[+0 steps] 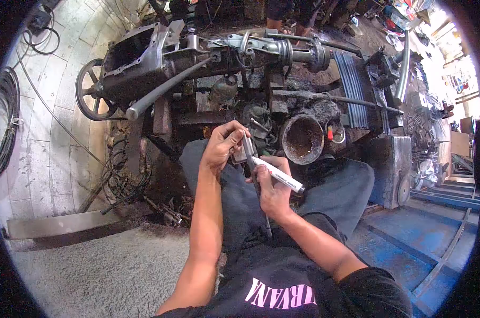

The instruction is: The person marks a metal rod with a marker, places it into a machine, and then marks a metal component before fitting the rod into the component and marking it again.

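Note:
Both of my hands are together in front of my lap. In the fingers of my left hand (222, 146) I pinch the upper end of a narrow metal strip (251, 152), which runs down toward my lap as a thin dark length. My right hand (274, 193) is closed round a white marker (278, 176) with small print on its barrel and a dark rear end. The marker slants up and to the left, its tip right at the strip close to my left fingertips. My right fingers partly hide the strip's middle.
Ahead lies a greasy metal machine housing (131, 66) with a handwheel (91, 89) and a projecting bar (163, 93). A rusty bowl (302, 139) stands before my knees. Coiled cable (5, 124) lies left, a metal cabinet (391, 164) right. Another person's legs (277, 15) show at the top.

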A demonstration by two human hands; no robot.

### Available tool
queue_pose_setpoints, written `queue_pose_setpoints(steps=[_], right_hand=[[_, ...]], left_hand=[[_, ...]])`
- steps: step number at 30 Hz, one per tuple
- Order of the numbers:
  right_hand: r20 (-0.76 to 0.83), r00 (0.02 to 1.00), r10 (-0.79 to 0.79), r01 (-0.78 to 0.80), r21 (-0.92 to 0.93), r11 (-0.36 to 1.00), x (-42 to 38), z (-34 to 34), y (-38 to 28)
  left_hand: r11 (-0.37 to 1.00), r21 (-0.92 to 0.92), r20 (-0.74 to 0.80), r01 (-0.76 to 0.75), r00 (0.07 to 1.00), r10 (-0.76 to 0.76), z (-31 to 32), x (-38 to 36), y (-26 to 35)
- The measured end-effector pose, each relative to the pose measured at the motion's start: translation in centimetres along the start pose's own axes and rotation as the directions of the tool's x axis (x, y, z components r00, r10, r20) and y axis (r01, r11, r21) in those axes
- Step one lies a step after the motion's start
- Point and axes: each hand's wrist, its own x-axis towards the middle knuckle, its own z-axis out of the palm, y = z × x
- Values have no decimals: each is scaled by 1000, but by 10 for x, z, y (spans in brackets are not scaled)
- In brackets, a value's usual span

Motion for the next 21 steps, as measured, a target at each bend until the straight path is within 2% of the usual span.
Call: queue_pose_setpoints(steps=[5,7,10,14,16,21], right_hand=[[-58,998,6,-2,83,997,1,3,-3],[-75,995,61,-52,124,991,1,4,-4],[-66,997,26,-20,98,995,2,2,-1],[-78,995,55,-48,88,995,4,3,-3],[-71,996,56,-51,61,997,4,2,-3],[-51,998,42,-37,94,995,1,1,7]], left_hand=[[1000,14,-30,-12,999,12,3,0,2],[1000,29,-17,-5,1000,6,3,1,2],[1000,3,-12,-26,1000,26,4,1,2],[1000,6,-16,-30,999,30,4,2,2],[999,51,-5,-17,1000,17,3,2,2],[999,16,2,-30,1000,30,0,3,-1]])
